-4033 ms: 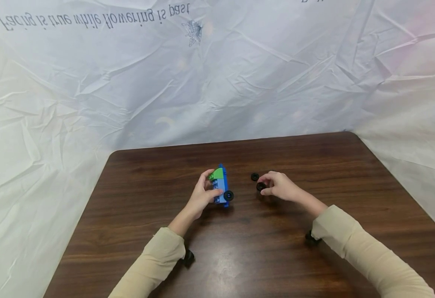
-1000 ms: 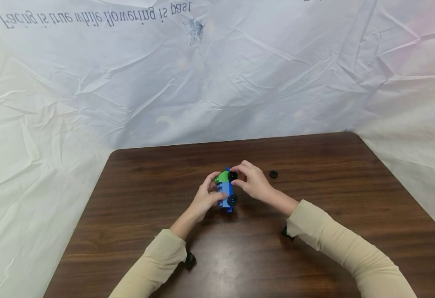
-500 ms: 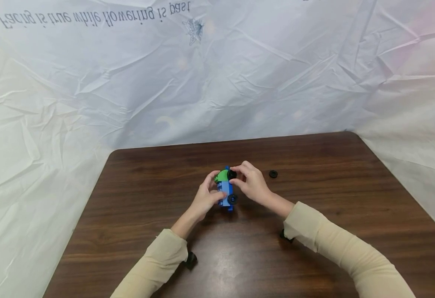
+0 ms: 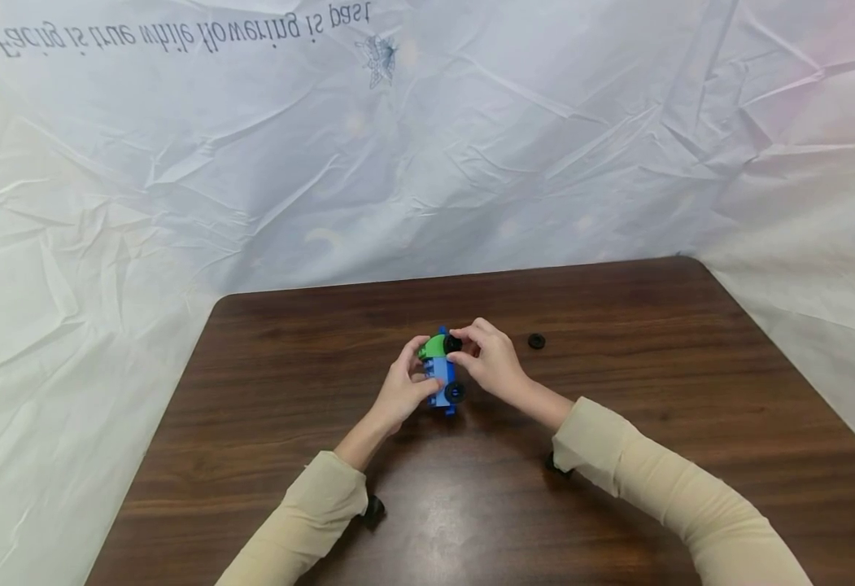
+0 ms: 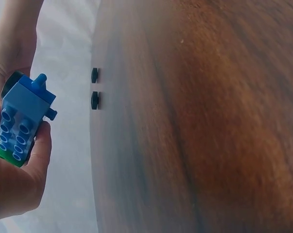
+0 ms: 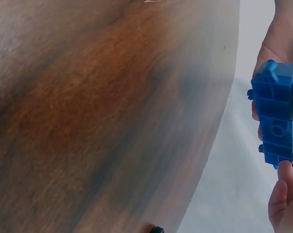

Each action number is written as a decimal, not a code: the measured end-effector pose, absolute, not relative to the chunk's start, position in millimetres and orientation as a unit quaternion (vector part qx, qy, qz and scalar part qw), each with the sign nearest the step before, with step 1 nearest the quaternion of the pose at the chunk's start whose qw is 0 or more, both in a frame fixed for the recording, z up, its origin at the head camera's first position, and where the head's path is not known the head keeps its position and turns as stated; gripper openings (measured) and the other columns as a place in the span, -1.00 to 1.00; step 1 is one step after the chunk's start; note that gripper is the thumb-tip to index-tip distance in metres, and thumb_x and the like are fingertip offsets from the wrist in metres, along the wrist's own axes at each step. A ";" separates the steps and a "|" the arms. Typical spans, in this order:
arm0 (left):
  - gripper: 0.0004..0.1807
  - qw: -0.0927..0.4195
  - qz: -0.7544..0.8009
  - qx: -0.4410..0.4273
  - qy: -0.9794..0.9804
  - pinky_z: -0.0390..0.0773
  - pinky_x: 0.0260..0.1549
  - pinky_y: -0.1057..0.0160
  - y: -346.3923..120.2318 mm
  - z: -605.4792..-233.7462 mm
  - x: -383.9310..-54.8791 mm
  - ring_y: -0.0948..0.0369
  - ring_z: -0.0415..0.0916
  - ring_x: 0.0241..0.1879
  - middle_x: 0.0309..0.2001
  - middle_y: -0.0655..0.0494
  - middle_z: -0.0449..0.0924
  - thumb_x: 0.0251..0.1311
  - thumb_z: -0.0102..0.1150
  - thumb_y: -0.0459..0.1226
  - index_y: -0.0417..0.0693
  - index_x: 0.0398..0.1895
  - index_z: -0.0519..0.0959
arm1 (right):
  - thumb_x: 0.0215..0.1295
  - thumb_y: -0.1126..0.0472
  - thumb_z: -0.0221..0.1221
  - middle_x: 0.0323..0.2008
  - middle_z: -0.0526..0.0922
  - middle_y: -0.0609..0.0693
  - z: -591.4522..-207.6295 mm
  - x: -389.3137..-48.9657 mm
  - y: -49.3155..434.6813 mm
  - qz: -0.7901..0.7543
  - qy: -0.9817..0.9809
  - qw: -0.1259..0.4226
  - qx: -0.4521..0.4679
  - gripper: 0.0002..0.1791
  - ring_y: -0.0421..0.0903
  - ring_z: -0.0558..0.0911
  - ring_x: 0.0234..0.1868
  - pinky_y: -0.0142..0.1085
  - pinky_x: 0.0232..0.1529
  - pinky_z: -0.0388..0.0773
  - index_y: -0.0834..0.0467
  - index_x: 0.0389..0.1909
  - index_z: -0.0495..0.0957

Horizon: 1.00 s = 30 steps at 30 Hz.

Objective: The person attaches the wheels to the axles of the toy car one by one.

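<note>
In the head view my left hand (image 4: pixel 403 388) grips a toy car (image 4: pixel 438 370) built of blue and green bricks, tilted on its side above the table. One black wheel (image 4: pixel 455 392) sits at the car's near end. At the green end, my right hand (image 4: pixel 495 360) pinches a second wheel (image 4: pixel 452 343) against the car's side. The left wrist view shows the studs on the blue bricks (image 5: pixel 27 104). From the right wrist, the blue underside (image 6: pixel 275 109) is visible, with bare axle pegs on the side away from the wheels.
A loose black wheel (image 4: pixel 537 341) lies on the brown wooden table (image 4: pixel 617 325), right of my right hand. Two loose wheels, one of them this wheel (image 5: pixel 94 100), show near the table edge in the left wrist view. A pale printed cloth (image 4: pixel 427 163) hangs behind.
Since the oldest frame, my right hand has lifted a wheel off the table and brought it left to the car's green end. In the last second both hands have barely moved.
</note>
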<state>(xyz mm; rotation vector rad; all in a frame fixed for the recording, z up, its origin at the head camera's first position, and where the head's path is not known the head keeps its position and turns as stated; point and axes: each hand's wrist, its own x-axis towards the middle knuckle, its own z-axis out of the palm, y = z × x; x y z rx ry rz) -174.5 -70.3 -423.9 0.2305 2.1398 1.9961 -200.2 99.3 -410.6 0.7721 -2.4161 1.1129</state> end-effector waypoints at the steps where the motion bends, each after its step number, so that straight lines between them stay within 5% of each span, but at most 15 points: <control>1: -0.27 0.103 0.675 0.078 0.726 0.51 -0.34 0.29 -70.2 -423.5 -174.3 0.07 0.52 -0.21 -0.08 -0.19 0.40 -0.03 0.07 -0.49 -0.04 0.26 0.09 | -0.08 0.27 0.29 -0.49 0.43 0.01 -409.7 -199.9 99.0 0.396 -0.859 0.181 0.271 -0.65 -0.22 0.44 -0.54 -0.47 -0.53 0.41 0.28 -0.19 0.56; 15: -0.31 0.089 0.668 0.092 0.733 0.52 -0.38 0.29 -71.5 -425.3 -172.5 0.12 0.51 -0.30 -0.07 -0.21 0.39 -0.02 0.06 -0.49 -0.08 0.23 0.10 | -0.03 0.24 0.28 -0.45 0.48 0.06 -400.5 -195.2 93.5 0.426 -0.872 0.114 0.211 -0.67 -0.18 0.48 -0.52 -0.46 -0.51 0.45 0.27 -0.19 0.56; 21: -0.40 0.063 0.684 0.107 0.719 0.40 -0.58 0.34 -69.6 -427.2 -170.5 0.25 0.39 -0.51 -0.18 -0.08 0.37 -0.04 0.01 -0.44 -0.06 0.13 0.11 | -0.02 0.23 0.27 -0.46 0.45 0.01 -400.3 -193.1 91.7 0.422 -0.870 0.118 0.224 -0.66 -0.19 0.48 -0.49 -0.46 -0.48 0.46 0.26 -0.18 0.56; 30: -0.38 0.090 0.682 0.050 0.724 0.32 -0.61 0.32 -67.5 -425.8 -173.0 0.27 0.37 -0.50 -0.11 -0.06 0.37 0.02 0.16 -0.35 -0.05 0.09 0.05 | -0.04 0.26 0.28 -0.46 0.44 0.00 -403.6 -189.2 88.9 0.409 -0.866 0.138 0.251 -0.66 -0.23 0.45 -0.52 -0.48 -0.52 0.42 0.26 -0.18 0.55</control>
